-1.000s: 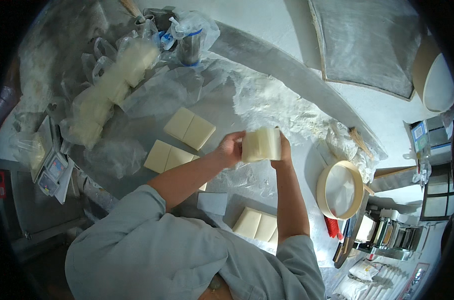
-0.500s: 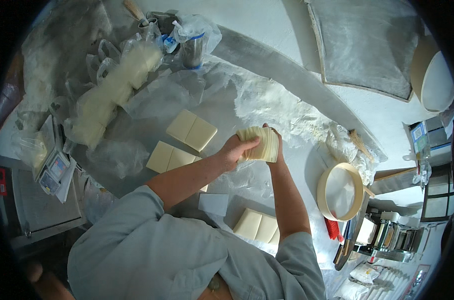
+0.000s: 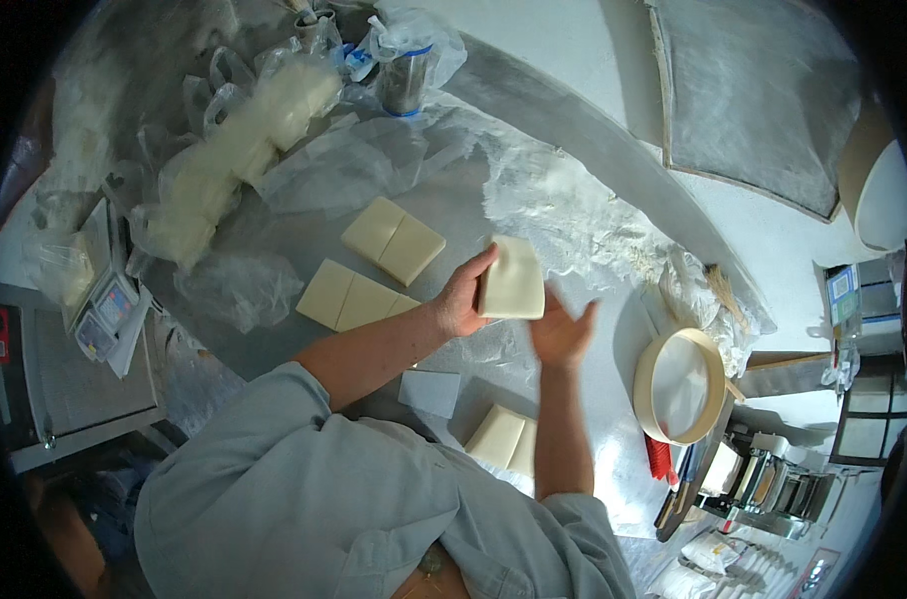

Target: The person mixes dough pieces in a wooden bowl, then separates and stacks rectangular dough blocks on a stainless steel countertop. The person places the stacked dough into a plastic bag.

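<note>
My left hand [image 3: 461,298] grips a stack of square, pale yellow dough wrappers [image 3: 513,280] above the middle of the table, its broad top face turned up. Just right of the stack is my right hand [image 3: 565,334], holding nothing, with thumb and fingers apart and partly smeared by motion. More cut wrapper stacks lie on the table: one pair [image 3: 393,242] beyond my left forearm, another group [image 3: 348,297] partly behind that forearm, and a third [image 3: 501,439] close to my body. A flat grey rectangular piece [image 3: 430,392] lies below my left forearm.
Loose flour [image 3: 573,215] covers the table's far side. A round sieve [image 3: 641,379] stands at the right, near brushes and red-handled tools. Bagged pale stacks [image 3: 209,195] and thin plastic sheets fill the left. A metal canister [image 3: 405,85] stands at the back.
My right hand has let go of the stack and moved down and right, fingers spreading. The stack has turned from layered edge to flat face in my left hand. The view has shifted slightly.
</note>
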The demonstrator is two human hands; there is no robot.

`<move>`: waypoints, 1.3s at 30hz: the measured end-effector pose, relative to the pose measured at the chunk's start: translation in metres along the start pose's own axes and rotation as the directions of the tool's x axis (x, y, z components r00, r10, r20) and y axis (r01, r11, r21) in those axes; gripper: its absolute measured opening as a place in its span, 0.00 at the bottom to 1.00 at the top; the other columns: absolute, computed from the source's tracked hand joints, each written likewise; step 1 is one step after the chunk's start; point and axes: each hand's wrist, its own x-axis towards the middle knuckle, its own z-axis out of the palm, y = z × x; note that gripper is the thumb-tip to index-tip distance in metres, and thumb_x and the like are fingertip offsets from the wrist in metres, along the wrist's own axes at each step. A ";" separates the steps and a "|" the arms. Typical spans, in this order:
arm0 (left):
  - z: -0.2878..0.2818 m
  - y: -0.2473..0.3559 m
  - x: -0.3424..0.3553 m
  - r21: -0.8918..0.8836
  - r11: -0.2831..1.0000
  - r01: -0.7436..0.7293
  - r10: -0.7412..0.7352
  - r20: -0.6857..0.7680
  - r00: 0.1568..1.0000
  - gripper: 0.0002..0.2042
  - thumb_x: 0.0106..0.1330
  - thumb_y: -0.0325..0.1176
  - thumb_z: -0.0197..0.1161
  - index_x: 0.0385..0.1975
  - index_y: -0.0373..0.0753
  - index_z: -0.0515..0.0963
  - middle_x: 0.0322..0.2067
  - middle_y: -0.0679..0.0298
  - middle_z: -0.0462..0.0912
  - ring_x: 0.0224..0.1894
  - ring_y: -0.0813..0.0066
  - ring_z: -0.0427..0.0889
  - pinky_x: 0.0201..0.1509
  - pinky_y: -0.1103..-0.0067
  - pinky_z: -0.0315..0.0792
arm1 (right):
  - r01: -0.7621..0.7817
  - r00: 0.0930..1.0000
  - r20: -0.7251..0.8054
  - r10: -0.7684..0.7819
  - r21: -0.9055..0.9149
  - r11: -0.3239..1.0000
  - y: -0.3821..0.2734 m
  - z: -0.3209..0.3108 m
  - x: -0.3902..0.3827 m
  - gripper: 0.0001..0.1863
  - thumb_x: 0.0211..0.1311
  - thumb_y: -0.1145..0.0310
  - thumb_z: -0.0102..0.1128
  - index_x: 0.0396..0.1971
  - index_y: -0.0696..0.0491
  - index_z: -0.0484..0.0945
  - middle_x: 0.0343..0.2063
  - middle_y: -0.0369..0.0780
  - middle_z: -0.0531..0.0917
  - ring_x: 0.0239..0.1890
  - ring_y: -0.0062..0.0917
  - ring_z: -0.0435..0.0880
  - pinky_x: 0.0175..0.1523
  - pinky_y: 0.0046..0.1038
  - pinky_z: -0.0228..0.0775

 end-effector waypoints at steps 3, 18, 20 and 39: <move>-0.006 -0.004 0.000 0.083 0.989 -0.126 0.129 -0.025 0.991 0.23 0.64 0.48 0.49 0.52 0.37 0.65 0.47 0.61 0.72 0.51 0.70 0.70 0.57 0.71 0.61 | -0.085 0.996 -0.015 0.089 0.175 0.981 0.064 0.035 -0.022 0.39 0.59 0.41 0.40 0.56 0.62 0.56 0.56 0.47 0.62 0.58 0.38 0.63 0.63 0.41 0.48; -0.051 -0.012 0.021 0.092 0.974 0.207 -0.129 -0.525 0.841 0.35 0.58 0.63 0.46 0.56 0.39 0.57 0.50 0.57 0.68 0.52 0.64 0.68 0.56 0.67 0.61 | 0.201 0.977 0.206 0.062 -0.977 0.067 -0.013 0.018 0.050 0.23 0.58 0.46 0.49 0.43 0.50 0.72 0.34 0.38 0.79 0.36 0.30 0.79 0.43 0.33 0.72; -0.026 -0.002 0.018 -0.065 0.973 0.221 -0.222 -0.518 0.826 0.36 0.57 0.65 0.44 0.56 0.40 0.57 0.51 0.57 0.68 0.53 0.63 0.68 0.56 0.66 0.62 | 0.105 0.992 0.105 0.074 -0.326 -0.940 -0.006 0.011 0.071 0.23 0.56 0.46 0.50 0.39 0.51 0.73 0.33 0.38 0.79 0.35 0.31 0.79 0.42 0.31 0.72; -0.053 -0.045 0.030 -0.024 0.999 0.037 -0.043 -0.402 0.915 0.28 0.57 0.58 0.50 0.46 0.41 0.70 0.38 0.61 0.76 0.46 0.67 0.74 0.53 0.69 0.66 | -0.251 0.968 -0.164 0.191 -0.561 0.789 0.004 0.023 0.037 0.19 0.59 0.51 0.49 0.38 0.52 0.73 0.33 0.38 0.79 0.34 0.29 0.79 0.42 0.31 0.72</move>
